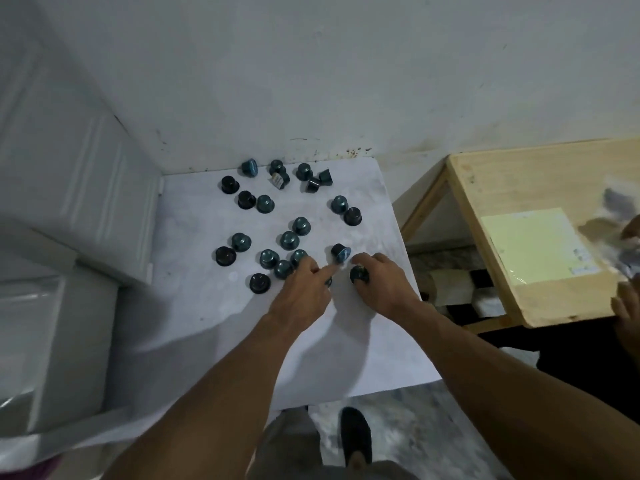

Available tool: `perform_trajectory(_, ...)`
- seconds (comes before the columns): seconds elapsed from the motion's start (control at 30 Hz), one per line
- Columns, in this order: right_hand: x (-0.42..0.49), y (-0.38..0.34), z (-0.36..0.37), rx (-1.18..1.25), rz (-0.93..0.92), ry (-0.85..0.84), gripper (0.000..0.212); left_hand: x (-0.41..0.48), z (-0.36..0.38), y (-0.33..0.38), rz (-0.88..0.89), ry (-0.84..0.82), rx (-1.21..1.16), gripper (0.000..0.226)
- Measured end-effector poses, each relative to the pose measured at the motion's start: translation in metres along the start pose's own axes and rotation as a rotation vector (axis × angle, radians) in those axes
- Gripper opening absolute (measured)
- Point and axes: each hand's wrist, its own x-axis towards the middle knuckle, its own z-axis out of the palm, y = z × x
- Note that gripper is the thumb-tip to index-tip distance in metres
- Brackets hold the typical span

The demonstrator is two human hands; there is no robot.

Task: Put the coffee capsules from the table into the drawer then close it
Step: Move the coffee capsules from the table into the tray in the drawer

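Note:
Several dark and teal coffee capsules point(289, 240) lie scattered over a small white table point(194, 306) set in a wall corner. My left hand point(300, 295) rests palm down among the near capsules, index finger stretched toward a tipped capsule point(341, 253); whether it holds anything is hidden. To its right, my right hand point(382, 284) curls its fingers around a dark capsule point(359, 274) standing on the table. No drawer is in sight.
A white cabinet point(69, 188) stands against the table's left side. A wooden table point(540, 188) carrying a pale yellow packet point(533, 244) stands to the right, with another person's hands point(627, 306) at its edge. My shoe point(356, 434) shows on the floor below.

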Motion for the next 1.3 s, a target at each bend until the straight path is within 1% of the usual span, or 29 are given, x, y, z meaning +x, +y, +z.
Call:
perform_trajectory(0.07,-0.012,0.003,-0.005,0.007,-0.050,-0.002,0.040,-0.014,0.001,0.011,-0.064,0.069,-0.071,0.048)
perform_trajectory(0.1,-0.018,0.005,-0.008,0.004,-0.083,0.001,0.041,-0.020,0.000,0.018,-0.113,0.098,-0.094,0.044)
perform_trajectory(0.2,-0.033,0.005,-0.020,-0.004,-0.182,0.013,0.035,-0.039,-0.003,0.038,-0.248,0.215,-0.139,0.037)
perform_trajectory(0.27,-0.041,-0.001,-0.028,0.002,-0.230,0.029,0.031,-0.051,-0.008,0.049,-0.296,0.286,-0.161,0.034)
perform_trajectory(0.37,-0.050,-0.019,-0.037,0.031,-0.288,0.072,0.025,-0.071,-0.021,0.059,-0.363,0.441,-0.184,0.028)
perform_trajectory(0.43,-0.056,-0.034,-0.042,0.046,-0.341,0.100,0.021,-0.083,-0.035,0.061,-0.404,0.529,-0.166,0.026)
perform_trajectory(0.6,-0.070,-0.083,-0.050,0.043,-0.486,0.150,0.020,-0.117,-0.075,0.054,-0.481,0.688,-0.053,0.030)
perform_trajectory(0.67,-0.078,-0.105,-0.051,0.031,-0.552,0.174,0.019,-0.135,-0.091,0.049,-0.531,0.710,-0.020,0.031)
perform_trajectory(0.8,-0.089,-0.143,-0.046,0.086,-0.647,0.206,0.020,-0.164,-0.120,0.037,-0.564,0.762,-0.069,0.028)
perform_trajectory(0.87,-0.097,-0.166,-0.040,0.131,-0.671,0.203,0.029,-0.183,-0.133,0.026,-0.548,0.785,-0.091,0.032)
perform_trajectory(0.93,-0.106,-0.193,-0.031,0.143,-0.684,0.203,0.046,-0.206,-0.143,0.012,-0.515,0.806,-0.117,0.042)
perform_trajectory(1.0,-0.118,-0.221,-0.018,0.138,-0.707,0.216,0.052,-0.232,-0.154,-0.005,-0.499,0.808,-0.090,0.046)
perform_trajectory(1.17,-0.149,-0.290,0.025,0.154,-0.768,0.225,0.040,-0.301,-0.181,-0.049,-0.488,0.806,-0.028,0.039)
perform_trajectory(1.3,-0.165,-0.338,0.058,0.139,-0.804,0.243,0.031,-0.349,-0.203,-0.081,-0.508,0.804,0.009,0.043)
